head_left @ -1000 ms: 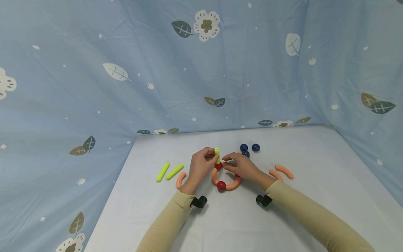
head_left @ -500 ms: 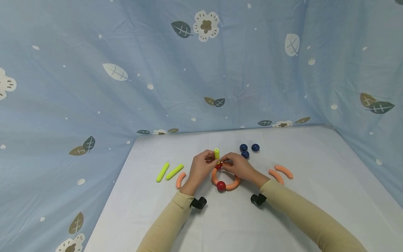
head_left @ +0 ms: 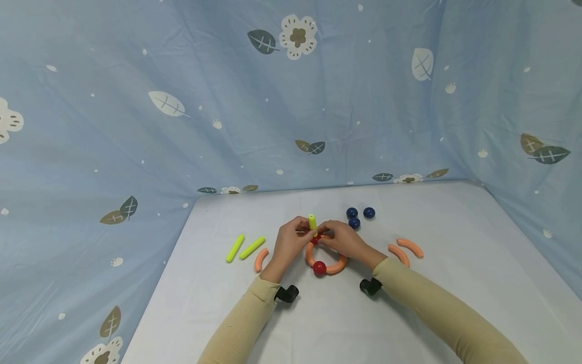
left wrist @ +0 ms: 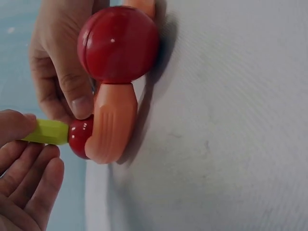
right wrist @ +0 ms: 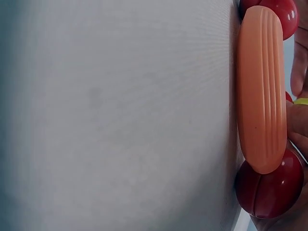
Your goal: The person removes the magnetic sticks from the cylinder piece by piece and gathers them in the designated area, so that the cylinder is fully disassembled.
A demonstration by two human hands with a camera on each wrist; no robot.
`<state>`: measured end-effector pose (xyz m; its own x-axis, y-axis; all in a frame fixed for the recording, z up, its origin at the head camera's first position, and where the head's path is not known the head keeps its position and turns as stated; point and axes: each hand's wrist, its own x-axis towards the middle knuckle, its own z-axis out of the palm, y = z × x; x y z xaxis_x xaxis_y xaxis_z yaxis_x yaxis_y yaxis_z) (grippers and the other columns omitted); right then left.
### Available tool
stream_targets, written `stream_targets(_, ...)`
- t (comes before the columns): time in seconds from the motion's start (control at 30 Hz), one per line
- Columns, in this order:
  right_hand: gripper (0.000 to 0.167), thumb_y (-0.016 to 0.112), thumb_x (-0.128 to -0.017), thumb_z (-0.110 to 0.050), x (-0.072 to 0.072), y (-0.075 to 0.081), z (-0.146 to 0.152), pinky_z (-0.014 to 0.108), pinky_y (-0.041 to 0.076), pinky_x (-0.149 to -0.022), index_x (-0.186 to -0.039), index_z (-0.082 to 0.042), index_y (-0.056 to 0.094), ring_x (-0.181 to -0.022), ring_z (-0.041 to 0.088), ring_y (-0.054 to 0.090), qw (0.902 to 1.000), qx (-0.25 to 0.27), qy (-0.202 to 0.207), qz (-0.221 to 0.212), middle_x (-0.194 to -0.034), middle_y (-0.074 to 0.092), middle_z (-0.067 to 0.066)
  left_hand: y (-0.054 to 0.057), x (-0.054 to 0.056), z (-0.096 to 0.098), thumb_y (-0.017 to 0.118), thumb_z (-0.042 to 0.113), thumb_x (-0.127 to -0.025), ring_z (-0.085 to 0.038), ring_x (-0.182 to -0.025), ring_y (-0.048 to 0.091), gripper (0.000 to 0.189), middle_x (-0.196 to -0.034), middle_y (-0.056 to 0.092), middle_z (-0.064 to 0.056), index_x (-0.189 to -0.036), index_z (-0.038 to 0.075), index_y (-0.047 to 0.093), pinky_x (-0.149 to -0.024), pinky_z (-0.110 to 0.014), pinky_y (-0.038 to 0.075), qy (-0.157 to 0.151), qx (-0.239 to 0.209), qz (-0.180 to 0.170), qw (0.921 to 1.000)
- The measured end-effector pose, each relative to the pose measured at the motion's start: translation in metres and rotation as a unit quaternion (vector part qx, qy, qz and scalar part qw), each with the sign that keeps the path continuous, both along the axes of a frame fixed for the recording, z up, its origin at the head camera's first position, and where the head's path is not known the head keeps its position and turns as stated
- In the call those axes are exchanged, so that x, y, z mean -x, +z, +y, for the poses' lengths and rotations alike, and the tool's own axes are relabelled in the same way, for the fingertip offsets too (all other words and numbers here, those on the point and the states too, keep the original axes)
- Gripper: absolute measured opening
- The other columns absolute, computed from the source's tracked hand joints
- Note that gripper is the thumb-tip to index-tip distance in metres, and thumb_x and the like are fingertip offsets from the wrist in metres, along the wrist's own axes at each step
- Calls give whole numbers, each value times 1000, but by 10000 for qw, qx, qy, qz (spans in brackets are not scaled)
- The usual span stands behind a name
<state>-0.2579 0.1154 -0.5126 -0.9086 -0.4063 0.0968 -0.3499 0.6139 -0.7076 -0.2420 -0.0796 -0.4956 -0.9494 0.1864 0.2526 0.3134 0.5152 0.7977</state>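
Note:
My left hand (head_left: 290, 241) pinches a yellow-green stick (head_left: 311, 222) between thumb and fingers. It stands upright, its lower end meeting a red ball (left wrist: 79, 137) in a ring of curved orange pieces (head_left: 337, 267) and red balls lying on the table. With thumb and fingers my right hand (head_left: 345, 240) grips that same ball, close to the left fingertips. The ring's near red ball (head_left: 320, 268) faces me, and in the right wrist view an orange curved piece (right wrist: 262, 91) joins two red balls. My right hand hides part of the ring's far side.
On the left lie two yellow-green sticks (head_left: 235, 248) and a curved orange piece (head_left: 261, 260). Two more curved orange pieces (head_left: 410, 248) lie to the right. Behind the right hand are three dark blue balls (head_left: 352, 213). A patterned blue cloth (head_left: 254, 126) hangs behind the white table (head_left: 327, 323).
My right hand has moved left and its fingers have closed on the red ball beneath the stick. The left hand stays nearly in place, with the stick slightly lower.

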Motion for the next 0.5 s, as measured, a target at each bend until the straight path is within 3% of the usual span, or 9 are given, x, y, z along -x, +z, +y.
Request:
stream_targets(0.2, 25, 77, -93, -20, 0, 0, 0, 39, 55, -92, -117, -17, 72, -106, 16, 65, 10000, 15, 35, -55, -113, 71, -3, -2, 1, 0, 78, 13, -91, -16, -95, 70, 19, -101, 73, -3, -108, 9, 69, -82, -23, 58, 13, 122, -60, 9999)
stream_targets(0.5, 24, 77, -92, -16, 2, 3, 1, 34, 57, -88, -116, -15, 73, -99, 13, 65, 9999, -17, 121, -80, -111, 72, -3, -5, -1, 3, 77, 11, -90, -16, -93, 70, 19, -98, 74, -3, -107, 9, 69, -84, -27, 59, 83, 299, 280, 9991)
